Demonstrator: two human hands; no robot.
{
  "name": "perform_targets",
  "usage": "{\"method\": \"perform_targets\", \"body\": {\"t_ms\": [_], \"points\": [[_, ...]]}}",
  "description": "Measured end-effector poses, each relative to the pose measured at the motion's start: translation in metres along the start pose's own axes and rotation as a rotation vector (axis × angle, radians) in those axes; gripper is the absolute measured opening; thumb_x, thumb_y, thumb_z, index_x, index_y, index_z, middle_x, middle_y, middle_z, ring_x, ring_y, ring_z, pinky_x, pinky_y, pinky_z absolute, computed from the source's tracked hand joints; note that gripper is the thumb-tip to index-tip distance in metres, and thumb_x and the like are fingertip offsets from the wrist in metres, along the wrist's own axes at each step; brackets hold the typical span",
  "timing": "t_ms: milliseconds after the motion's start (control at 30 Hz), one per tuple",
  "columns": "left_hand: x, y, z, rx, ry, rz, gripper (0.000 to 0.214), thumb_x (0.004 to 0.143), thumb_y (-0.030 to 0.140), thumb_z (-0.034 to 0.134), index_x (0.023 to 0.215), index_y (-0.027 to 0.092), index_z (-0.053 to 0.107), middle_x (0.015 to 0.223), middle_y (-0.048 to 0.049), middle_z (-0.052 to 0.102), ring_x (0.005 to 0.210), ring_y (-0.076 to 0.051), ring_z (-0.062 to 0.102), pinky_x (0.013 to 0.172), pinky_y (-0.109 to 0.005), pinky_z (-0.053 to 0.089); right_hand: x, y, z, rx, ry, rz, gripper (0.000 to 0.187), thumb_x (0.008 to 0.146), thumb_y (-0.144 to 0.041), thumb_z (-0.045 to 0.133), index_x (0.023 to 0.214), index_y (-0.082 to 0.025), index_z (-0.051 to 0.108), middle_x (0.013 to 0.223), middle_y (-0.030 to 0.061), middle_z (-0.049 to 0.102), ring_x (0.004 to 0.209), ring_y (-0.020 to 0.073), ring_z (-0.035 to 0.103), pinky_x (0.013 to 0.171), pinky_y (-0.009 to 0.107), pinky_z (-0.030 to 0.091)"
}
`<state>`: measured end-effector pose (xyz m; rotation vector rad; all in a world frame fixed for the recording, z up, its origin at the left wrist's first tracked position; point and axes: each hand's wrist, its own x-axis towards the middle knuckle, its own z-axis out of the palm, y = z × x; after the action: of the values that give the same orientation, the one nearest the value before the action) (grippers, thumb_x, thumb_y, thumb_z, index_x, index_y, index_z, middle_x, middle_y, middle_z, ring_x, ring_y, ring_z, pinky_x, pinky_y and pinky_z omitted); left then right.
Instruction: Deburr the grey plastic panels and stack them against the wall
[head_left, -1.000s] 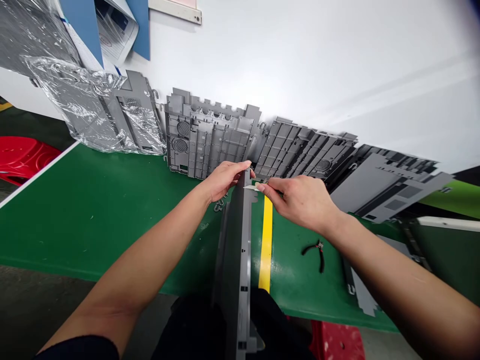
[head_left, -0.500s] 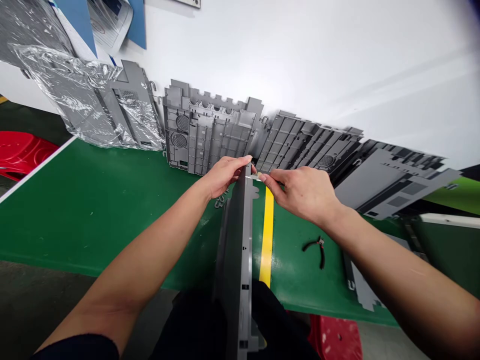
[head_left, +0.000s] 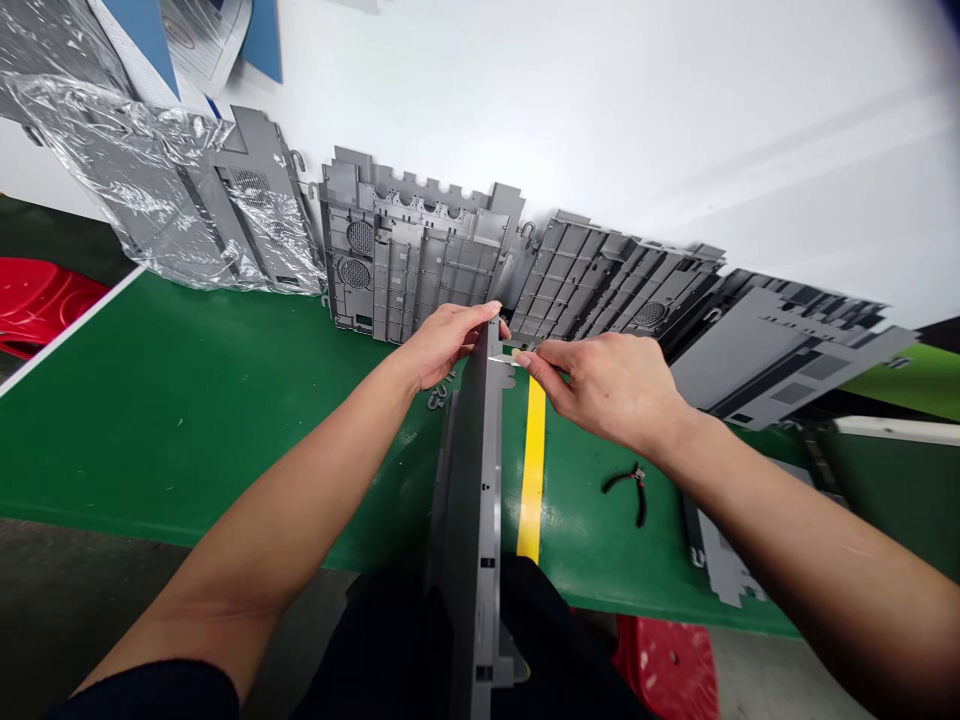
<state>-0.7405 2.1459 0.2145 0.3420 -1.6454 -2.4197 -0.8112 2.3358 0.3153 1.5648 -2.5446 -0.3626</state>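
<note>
A long grey plastic panel (head_left: 474, 500) stands on edge, running from my lap out over the green table (head_left: 187, 400). My left hand (head_left: 444, 343) grips the panel's far end, fingers curled over its top edge. My right hand (head_left: 607, 385) is closed in a pinch on a small white blade-like tool (head_left: 504, 358) that touches the panel's far top edge, right beside the left fingertips.
Several grey moulded panels (head_left: 405, 260) lean against the white wall at the back; one at the left is under clear plastic wrap (head_left: 142, 190). Small pliers (head_left: 634, 485) lie right of a yellow stripe (head_left: 531, 470). A flat grey part (head_left: 720, 565) overhangs the table's near edge. Red stools stand left and below.
The view has shifted slightly. Both hands stay at the panel's far end; the right hand's pinched tool has edged closer to the panel's edge.
</note>
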Motion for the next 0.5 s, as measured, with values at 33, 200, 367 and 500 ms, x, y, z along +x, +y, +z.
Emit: {"method": "perform_targets", "body": {"t_ms": [33,200,367,500], "points": [[0.0000,0.0000,0.0001,0.001,0.002,0.001,0.047,0.080,0.063,0.074,0.082,0.016,0.077,0.085,-0.0087,0.073,0.081,-0.020,0.066,0.079,-0.036,0.048,0.0000,0.0003,0.0000,0.000,-0.001,-0.003,0.069,0.107,-0.063,0.020,0.085,-0.022,0.071,0.065,0.0055,0.067,0.060,0.0196,0.058,0.059,0.032,0.018],[-0.0003,0.0003,0.0000,0.012,0.008,-0.002,0.047,0.081,0.063,0.073,0.083,0.016,0.077,0.088,-0.0096,0.074,0.082,-0.020,0.066,0.078,-0.035,0.048,-0.0014,0.0011,-0.0007,-0.014,0.019,-0.038,0.067,0.106,-0.063,0.022,0.082,-0.023,0.069,0.064,0.0048,0.065,0.059,0.0192,0.056,0.058,0.032,0.016],[-0.0004,-0.0003,-0.0009,0.016,0.010,-0.006,0.048,0.080,0.064,0.074,0.082,0.016,0.077,0.090,-0.0096,0.074,0.082,-0.020,0.066,0.078,-0.035,0.048,-0.0026,0.0026,-0.0013,0.027,0.018,-0.093,0.063,0.106,-0.063,0.026,0.078,-0.022,0.065,0.061,0.0030,0.061,0.056,0.0170,0.051,0.057,0.032,0.015],[0.0001,-0.0016,-0.0014,0.025,0.011,0.014,0.050,0.082,0.066,0.071,0.083,0.017,0.078,0.090,-0.0097,0.074,0.083,-0.020,0.066,0.079,-0.036,0.048,-0.0074,0.0064,-0.0027,0.300,-0.046,-0.076,0.060,0.107,-0.064,0.030,0.071,-0.022,0.054,0.058,-0.0012,0.052,0.055,0.0136,0.042,0.056,0.030,0.022]]}}
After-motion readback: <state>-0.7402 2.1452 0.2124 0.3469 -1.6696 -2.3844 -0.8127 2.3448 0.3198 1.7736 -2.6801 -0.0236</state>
